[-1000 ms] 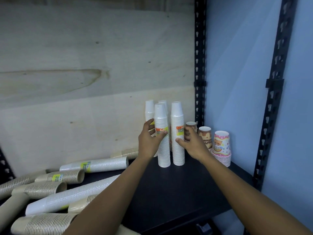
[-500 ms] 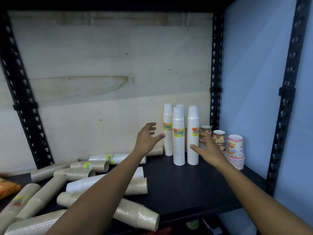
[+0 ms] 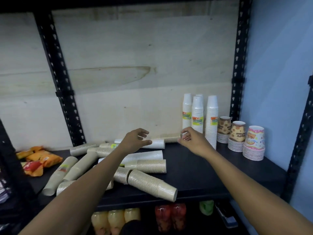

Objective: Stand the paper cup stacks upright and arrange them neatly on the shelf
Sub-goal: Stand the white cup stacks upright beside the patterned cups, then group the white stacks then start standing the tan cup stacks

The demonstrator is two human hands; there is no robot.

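Observation:
Several white cup stacks stand upright at the back right of the black shelf. Beside them stand three short printed cup stacks. Lying on their sides to the left are several beige stacks and white stacks. My left hand hovers open just over the lying white stack at the back. My right hand is open with curled fingers near the end of a beige stack lying against the back wall, in front of the upright white stacks. Neither hand holds anything.
Orange snack packets lie at the shelf's left end. Black perforated uprights frame the shelf, with a wooden back panel and a blue wall on the right. Bottles stand on the shelf below. The shelf's front right is bare.
Both hands let go of the upright white stacks and moved left and down toward the lying stacks. The view swung left and down, showing more of the shelf.

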